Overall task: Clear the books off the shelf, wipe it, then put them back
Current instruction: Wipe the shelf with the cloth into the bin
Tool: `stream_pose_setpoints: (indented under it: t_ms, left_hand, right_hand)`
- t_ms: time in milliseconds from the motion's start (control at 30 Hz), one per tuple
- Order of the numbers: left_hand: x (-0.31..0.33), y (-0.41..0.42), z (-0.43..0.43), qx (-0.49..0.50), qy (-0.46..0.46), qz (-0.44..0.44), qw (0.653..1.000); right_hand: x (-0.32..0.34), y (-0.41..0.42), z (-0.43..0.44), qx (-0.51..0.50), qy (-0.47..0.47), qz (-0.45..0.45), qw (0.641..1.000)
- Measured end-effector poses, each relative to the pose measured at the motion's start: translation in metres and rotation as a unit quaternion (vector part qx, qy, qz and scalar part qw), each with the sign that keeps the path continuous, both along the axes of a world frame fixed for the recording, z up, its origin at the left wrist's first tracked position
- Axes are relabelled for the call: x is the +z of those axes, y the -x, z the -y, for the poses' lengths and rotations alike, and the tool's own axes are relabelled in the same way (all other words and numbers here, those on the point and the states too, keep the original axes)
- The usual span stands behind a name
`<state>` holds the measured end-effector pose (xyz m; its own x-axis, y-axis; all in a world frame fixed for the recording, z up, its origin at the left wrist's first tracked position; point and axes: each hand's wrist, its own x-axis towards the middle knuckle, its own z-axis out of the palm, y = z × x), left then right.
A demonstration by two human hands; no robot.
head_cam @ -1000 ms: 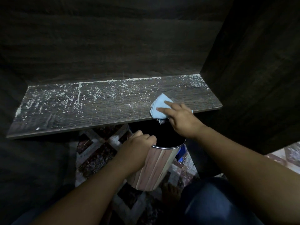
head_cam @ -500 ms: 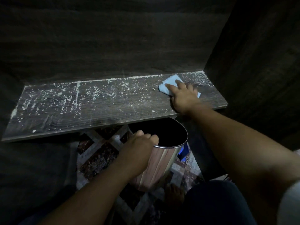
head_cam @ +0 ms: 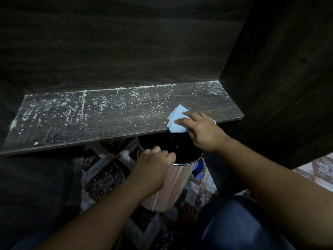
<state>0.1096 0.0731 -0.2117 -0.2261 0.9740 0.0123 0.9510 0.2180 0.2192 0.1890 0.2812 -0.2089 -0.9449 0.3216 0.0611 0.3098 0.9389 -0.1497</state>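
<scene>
Cloth (head_cam: 177,121) soft, light, limp: your right hand (head_cam: 203,130) presses it flat-fingered at shelf (head_cam: 108,121) front edge, right of centre; left hand (head_cam: 153,163) grips bin (head_cam: 173,184) rim below. Press broadly, or folds likely bunch over crumbs (head_cam: 68,112).

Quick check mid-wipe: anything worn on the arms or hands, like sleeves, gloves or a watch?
Nothing shows. The left hand and right hand are ungloved, with no rings or watch visible; both forearms are bare to the frame edge. The light is dim.
</scene>
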Motion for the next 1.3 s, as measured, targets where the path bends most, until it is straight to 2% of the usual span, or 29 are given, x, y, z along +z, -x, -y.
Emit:
stream_pose_setpoints:
  t_ms: [267,333,467,567,800,900,1033,1133,1200,1300]
  left_hand:
    - [0.01,-0.008,-0.006,0.0,0.003,-0.015,1.0]
    - [0.01,-0.009,-0.008,0.008,0.006,-0.007,1.0]
    - [0.01,-0.006,-0.01,0.025,0.006,0.009,1.0]
    - [0.01,-0.004,-0.009,0.023,0.011,0.007,1.0]
    - [0.001,-0.001,-0.008,0.032,0.012,0.035,0.999]
    - [0.0,0.001,-0.006,0.018,0.016,0.042,0.999]
    - [0.003,0.003,0.0,0.007,0.006,0.005,1.0]
    - [0.006,0.005,0.005,0.015,0.017,0.019,1.0]
    - [0.007,0.008,0.006,0.017,0.022,0.03,0.999]
    - [0.007,0.011,0.005,0.023,0.023,0.041,0.999]
  right_hand:
    - [0.031,0.054,-0.029,-0.024,0.018,-0.093,0.995]
    - [0.029,0.077,-0.039,-0.036,0.01,-0.077,0.996]
    - [0.013,0.113,-0.054,-0.091,0.083,-0.038,0.992]
    - [0.003,0.121,-0.052,-0.107,0.059,0.019,0.992]
    - [0.011,0.096,-0.031,-0.113,0.022,0.074,0.991]
    - [0.009,0.071,-0.015,-0.105,0.003,0.072,0.992]
    - [0.005,0.039,-0.002,-0.07,-0.017,0.079,0.994]
    - [0.003,0.019,0.006,-0.044,-0.051,0.061,0.996]
    - [0.006,0.012,0.006,-0.031,-0.037,0.05,0.998]
    - [0.017,0.016,-0.004,-0.043,0.037,-0.009,0.998]
